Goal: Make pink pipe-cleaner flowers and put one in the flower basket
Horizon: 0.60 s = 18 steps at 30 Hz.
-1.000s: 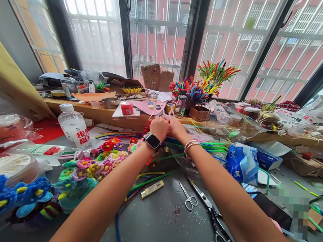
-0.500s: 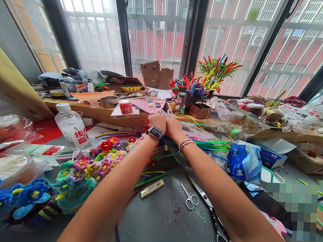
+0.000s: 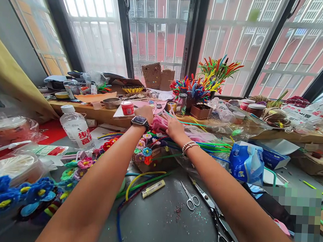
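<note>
Both my hands reach to the far side of the grey table, a little apart. My right hand [image 3: 175, 127] is closed at the end of a plastic-wrapped bundle of pink pipe cleaners [image 3: 159, 123], with pale strips sticking up past its fingers. My left hand [image 3: 146, 115], a watch on its wrist, is just left of the bundle; its fingers are hidden behind the back of the hand. Below them are small fuzzy flowers [image 3: 146, 151] in several colours. Green and blue pipe cleaners [image 3: 215, 146] lie to the right of my right hand.
Small scissors [image 3: 190, 199], long shears [image 3: 210, 202] and a pale yellow tube [image 3: 153, 189] lie between my forearms. A water bottle [image 3: 76, 127] stands left, a blue tissue pack [image 3: 246, 162] right. Jars and a pot of colourful stems [image 3: 195, 88] line the wooden ledge.
My hands were together and have come apart. The left has moved left, uncovering the pink bundle and the small flowers below. My right hand has stayed nearly in place.
</note>
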Motion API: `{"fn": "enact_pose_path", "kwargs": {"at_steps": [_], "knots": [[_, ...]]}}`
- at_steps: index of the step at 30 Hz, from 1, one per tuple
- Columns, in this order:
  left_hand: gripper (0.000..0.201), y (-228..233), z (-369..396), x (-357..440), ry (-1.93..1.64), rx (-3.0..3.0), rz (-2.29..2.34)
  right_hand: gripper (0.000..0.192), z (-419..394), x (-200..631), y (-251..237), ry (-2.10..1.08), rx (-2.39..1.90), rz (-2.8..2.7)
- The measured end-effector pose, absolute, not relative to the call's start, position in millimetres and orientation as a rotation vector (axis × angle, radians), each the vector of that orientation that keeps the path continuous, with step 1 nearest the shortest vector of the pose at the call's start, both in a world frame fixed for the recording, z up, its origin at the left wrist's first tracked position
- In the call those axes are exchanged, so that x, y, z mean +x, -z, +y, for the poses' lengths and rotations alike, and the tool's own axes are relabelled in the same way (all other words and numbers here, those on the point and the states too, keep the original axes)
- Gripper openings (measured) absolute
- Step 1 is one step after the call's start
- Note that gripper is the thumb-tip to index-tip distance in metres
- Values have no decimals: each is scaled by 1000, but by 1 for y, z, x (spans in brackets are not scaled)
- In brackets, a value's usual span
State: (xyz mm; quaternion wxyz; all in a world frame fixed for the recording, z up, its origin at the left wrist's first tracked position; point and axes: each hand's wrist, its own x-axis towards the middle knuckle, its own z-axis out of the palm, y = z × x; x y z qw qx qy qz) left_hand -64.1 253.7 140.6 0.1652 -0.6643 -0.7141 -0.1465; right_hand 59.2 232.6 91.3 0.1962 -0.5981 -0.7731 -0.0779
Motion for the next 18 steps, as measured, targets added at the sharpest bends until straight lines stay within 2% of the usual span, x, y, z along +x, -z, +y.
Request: {"fn": "enact_pose_path", "kwargs": {"at_steps": [7,12,18], "knots": [[37,-136,262,-81,477,-1808,-2169,30,229,62,-93,219,-1635,-2164],[42,-128,260,-89,374,-1908,-2262,27,228,63,-91,220,-1641,-2125],[35,-128,247,-87,221,-2096,-2219,27,232,69,-88,194,-1627,-2098]]}}
